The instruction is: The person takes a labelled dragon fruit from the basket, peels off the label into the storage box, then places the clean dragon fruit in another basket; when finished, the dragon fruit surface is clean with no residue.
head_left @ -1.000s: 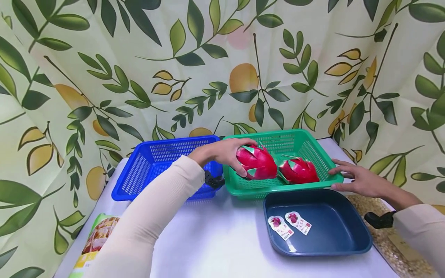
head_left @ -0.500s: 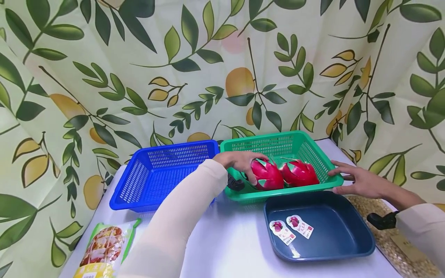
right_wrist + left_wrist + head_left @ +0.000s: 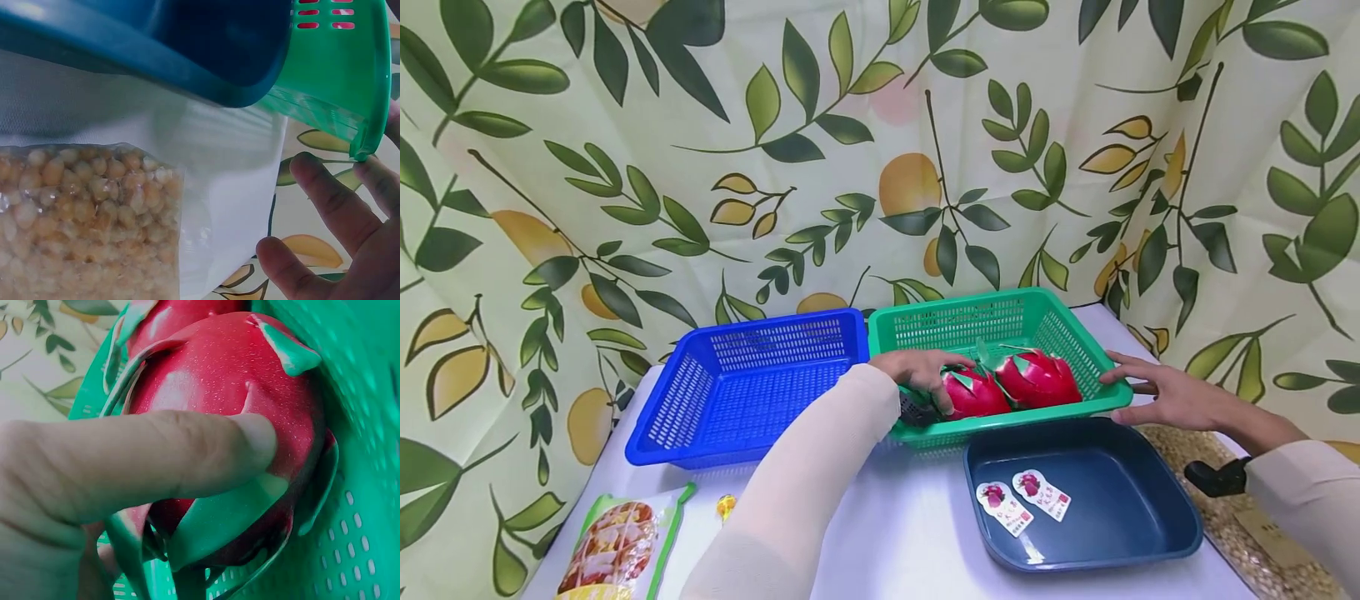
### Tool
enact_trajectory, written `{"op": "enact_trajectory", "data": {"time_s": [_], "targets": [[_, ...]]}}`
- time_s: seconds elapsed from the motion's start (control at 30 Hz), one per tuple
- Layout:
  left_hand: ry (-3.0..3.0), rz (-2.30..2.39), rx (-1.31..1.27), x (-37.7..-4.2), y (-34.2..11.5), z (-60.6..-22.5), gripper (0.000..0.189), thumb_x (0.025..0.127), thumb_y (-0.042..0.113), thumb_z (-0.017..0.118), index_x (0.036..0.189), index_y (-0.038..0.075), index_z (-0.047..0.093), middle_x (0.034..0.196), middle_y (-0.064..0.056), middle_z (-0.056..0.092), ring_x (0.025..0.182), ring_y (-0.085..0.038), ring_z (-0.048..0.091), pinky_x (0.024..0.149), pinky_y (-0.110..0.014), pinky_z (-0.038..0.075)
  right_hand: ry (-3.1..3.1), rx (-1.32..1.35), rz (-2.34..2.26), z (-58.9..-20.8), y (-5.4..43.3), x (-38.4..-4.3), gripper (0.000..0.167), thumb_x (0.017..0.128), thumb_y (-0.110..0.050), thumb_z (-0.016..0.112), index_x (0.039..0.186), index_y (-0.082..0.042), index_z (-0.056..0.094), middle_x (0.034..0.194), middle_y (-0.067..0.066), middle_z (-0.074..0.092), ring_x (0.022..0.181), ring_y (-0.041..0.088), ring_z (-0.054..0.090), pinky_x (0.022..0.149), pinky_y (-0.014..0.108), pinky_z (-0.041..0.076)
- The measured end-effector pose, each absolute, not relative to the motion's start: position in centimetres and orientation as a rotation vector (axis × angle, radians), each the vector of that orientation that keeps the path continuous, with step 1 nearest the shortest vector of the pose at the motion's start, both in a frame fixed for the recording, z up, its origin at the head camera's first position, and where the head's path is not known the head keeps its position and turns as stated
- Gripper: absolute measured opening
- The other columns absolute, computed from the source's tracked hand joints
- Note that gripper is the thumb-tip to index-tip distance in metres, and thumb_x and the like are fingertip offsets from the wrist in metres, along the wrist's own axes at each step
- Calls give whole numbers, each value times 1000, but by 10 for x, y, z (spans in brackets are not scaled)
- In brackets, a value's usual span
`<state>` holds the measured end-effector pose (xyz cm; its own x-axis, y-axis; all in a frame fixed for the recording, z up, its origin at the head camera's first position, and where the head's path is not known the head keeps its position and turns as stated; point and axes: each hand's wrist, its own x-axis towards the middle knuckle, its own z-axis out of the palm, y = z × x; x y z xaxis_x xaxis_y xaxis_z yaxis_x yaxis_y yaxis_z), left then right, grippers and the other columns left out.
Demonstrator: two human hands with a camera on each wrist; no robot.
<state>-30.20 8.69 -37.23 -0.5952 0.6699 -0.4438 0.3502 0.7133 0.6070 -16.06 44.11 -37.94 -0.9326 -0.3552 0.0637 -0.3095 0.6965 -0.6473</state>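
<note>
Two red dragon fruits with green scales lie side by side in the green basket. My left hand holds the left dragon fruit inside the basket. In the left wrist view the thumb lies across that fruit's red skin; most of the other fingers are hidden. Beside it, touching or nearly so, rests the right dragon fruit. At the basket's right corner, my right hand has its fingers spread, and in the right wrist view a fingertip touches the rim.
A blue basket stands left of the green one. In front is a dark blue tray with two fruit-picture labels. A bag of kernels lies at right, a food packet and small yellow item at left.
My left hand has lowered its dragon fruit into the green basket beside the other one. The right hand stays at the rim. The head view has shifted, showing more of the packet.
</note>
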Motion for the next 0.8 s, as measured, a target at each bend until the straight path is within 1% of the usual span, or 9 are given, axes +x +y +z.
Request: {"op": "enact_trajectory", "data": {"time_s": [0.13, 0.23, 0.3, 0.4, 0.47, 0.6, 0.7, 0.8], "targets": [[2249, 629, 828, -300, 83, -364, 97, 67, 18, 88, 148, 39, 37, 146, -2, 36, 132, -28, 30, 80, -40, 52, 2862, -541, -1015, -377, 442, -162, 50, 81, -19, 76, 122, 3, 59, 146, 37, 22, 111, 66, 40, 74, 61, 50], [2275, 619, 891, -298, 75, -358, 98, 68, 22, 87, 150, 36, 35, 150, 3, 35, 136, -27, 27, 90, -46, 47, 2900, -539, -951, -376, 441, -162, 51, 81, -21, 76, 124, 1, 58, 145, 35, 27, 113, 61, 42, 78, 67, 45], [2302, 618, 929, -295, 66, -353, 95, 71, 24, 86, 150, 36, 34, 150, 6, 35, 138, -25, 26, 96, -48, 43, 2905, -538, -943, -377, 440, -161, 52, 81, -22, 76, 125, 0, 57, 144, 34, 29, 114, 60, 42, 78, 66, 46], [2337, 642, 989, -293, 52, -343, 90, 75, 25, 83, 150, 36, 34, 152, 7, 32, 140, -23, 24, 102, -50, 37, 2906, -538, -955, -374, 438, -160, 54, 81, -22, 76, 126, 0, 56, 144, 33, 30, 115, 60, 41, 77, 64, 48], [2359, 667, 1021, -292, 41, -335, 89, 76, 26, 82, 150, 36, 33, 154, 6, 29, 141, -22, 22, 104, -51, 33, 2915, -538, -967, -369, 438, -160, 55, 81, -21, 76, 127, 1, 54, 144, 33, 30, 115, 60, 40, 76, 66, 47], [2414, 686, 1070, -288, 18, -319, 90, 76, 27, 82, 151, 36, 32, 155, 5, 26, 142, -22, 20, 106, -51, 30, 2971, -548, -944, -356, 436, -161, 59, 81, -21, 76, 131, 1, 52, 145, 31, 31, 117, 58, 39, 78, 76, 36], [2467, 681, 1088, -281, -2, -310, 90, 76, 29, 82, 151, 35, 32, 155, 5, 27, 141, -22, 21, 106, -52, 29, 2997, -560, -954, -346, 433, -160, 62, 81, -21, 76, 133, 1, 50, 147, 29, 30, 119, 55, 38, 79, 79, 31], [2527, 675, 1099, -273, -20, -301, 91, 76, 33, 82, 151, 33, 31, 155, 5, 27, 142, -22, 20, 108, -52, 26, 3009, -589, -971, -335, 428, -157, 63, 81, -21, 76, 134, -2, 50, 149, 26, 30, 121, 52, 38, 79, 78, 32]]}}
